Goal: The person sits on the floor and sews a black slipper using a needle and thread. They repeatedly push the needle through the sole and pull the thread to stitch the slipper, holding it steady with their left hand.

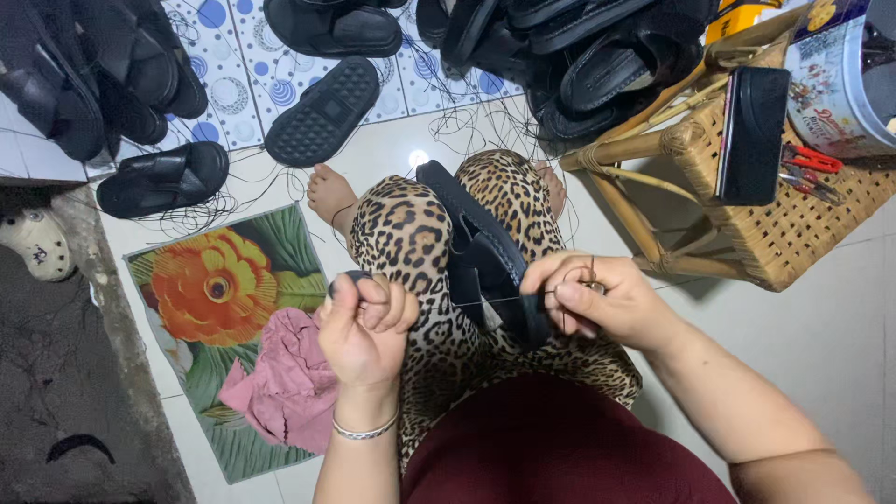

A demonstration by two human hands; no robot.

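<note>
A black sandal point(476, 245) lies along my lap, on leopard-print trousers. My right hand point(597, 303) grips the sandal's near end and pinches a thin metal hook or needle beside it. A dark thread point(485, 301) runs taut from there leftwards to my left hand point(366, 327), which is closed on the thread, with a dark cap on one fingertip. A bracelet sits on my left wrist.
Heaps of black sandals point(579, 65) lie at the top and top left, with a single one point(163, 179) and an upturned sole point(322, 112) nearby. A wicker stool point(765, 224) holds a black phone, red snips and a tin. A pink cloth point(285, 383) rests on a floral mat.
</note>
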